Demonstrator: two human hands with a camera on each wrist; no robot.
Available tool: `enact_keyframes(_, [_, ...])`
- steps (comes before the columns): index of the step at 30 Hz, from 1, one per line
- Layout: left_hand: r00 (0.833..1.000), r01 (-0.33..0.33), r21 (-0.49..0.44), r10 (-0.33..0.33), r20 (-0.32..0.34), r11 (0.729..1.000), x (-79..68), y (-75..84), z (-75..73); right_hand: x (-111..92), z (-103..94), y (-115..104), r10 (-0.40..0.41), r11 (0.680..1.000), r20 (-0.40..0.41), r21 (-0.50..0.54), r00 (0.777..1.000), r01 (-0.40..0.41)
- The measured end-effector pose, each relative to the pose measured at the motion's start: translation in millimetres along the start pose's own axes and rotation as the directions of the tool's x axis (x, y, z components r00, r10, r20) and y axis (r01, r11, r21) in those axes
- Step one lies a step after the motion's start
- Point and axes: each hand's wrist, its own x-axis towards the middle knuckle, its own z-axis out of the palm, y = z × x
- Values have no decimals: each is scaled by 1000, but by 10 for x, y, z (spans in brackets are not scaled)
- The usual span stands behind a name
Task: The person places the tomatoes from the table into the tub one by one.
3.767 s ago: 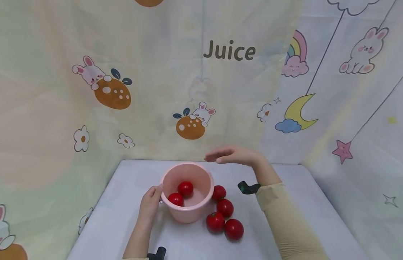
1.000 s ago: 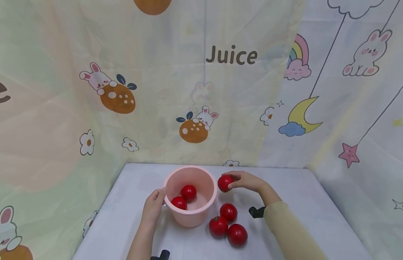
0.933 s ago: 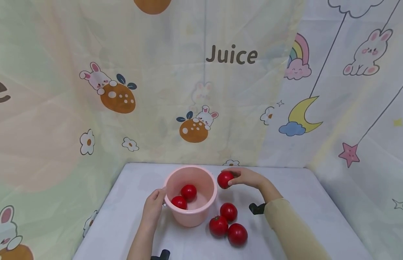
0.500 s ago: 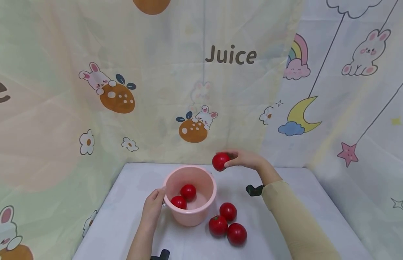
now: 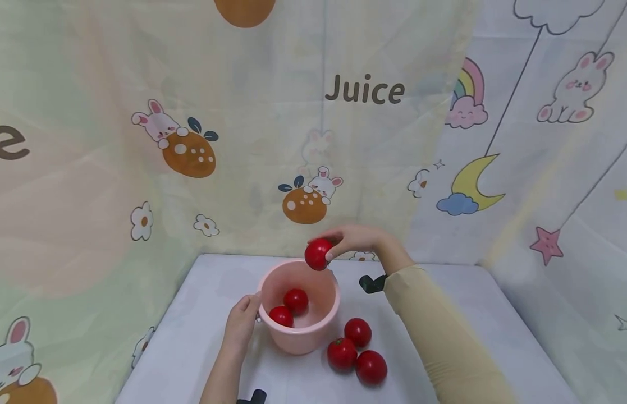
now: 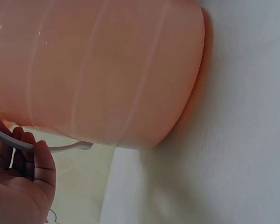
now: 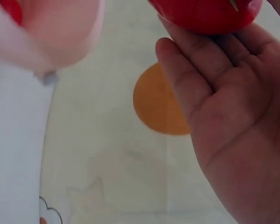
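A pink bucket [image 5: 299, 340] stands on the table with two tomatoes [image 5: 296, 301] inside. My left hand [image 5: 241, 321] is at its left side; in the left wrist view its fingers curl round the grey bucket handle [image 6: 65, 148]. Above the bucket's far right rim, my right hand [image 5: 356, 239] holds another tomato [image 5: 316, 254] between thumb and fingers. That tomato [image 7: 207, 14] shows only in part in the right wrist view, at the top, with a bit of green stem.
On the white table [image 5: 202, 306], right of the bucket, several loose tomatoes [image 5: 371, 367] lie close together. A printed cloth [image 5: 252, 140] hangs behind the table and along its sides.
The right hand took a tomato from the group beside the bucket, lifted it, and has carried it left to over the rim. The left hand stays at the bucket's side.
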Motion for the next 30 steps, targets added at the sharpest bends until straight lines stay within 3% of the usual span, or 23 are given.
enact_keyframes(8, [1000, 3, -12, -4, -7, 1000, 18, -22, 23, 354, 162, -169, -22, 993, 138, -110, 990, 37])
enact_keyframes(16, [1000, -3, -8, 3, -19, 1000, 12, -44, 50, 656, 415, -192, 91, 994, 232, -75, 968, -76])
enact_keyframes(24, [1000, 0, -2, 0, -22, 1000, 21, -38, 51, 856, 656, -86, 163, 986, 263, -83, 951, -145])
enact_keyframes(30, [1000, 10, -20, -10, -23, 1000, 18, -23, 33, 945, 821, -42, 162, 983, 324, 35, 932, -183])
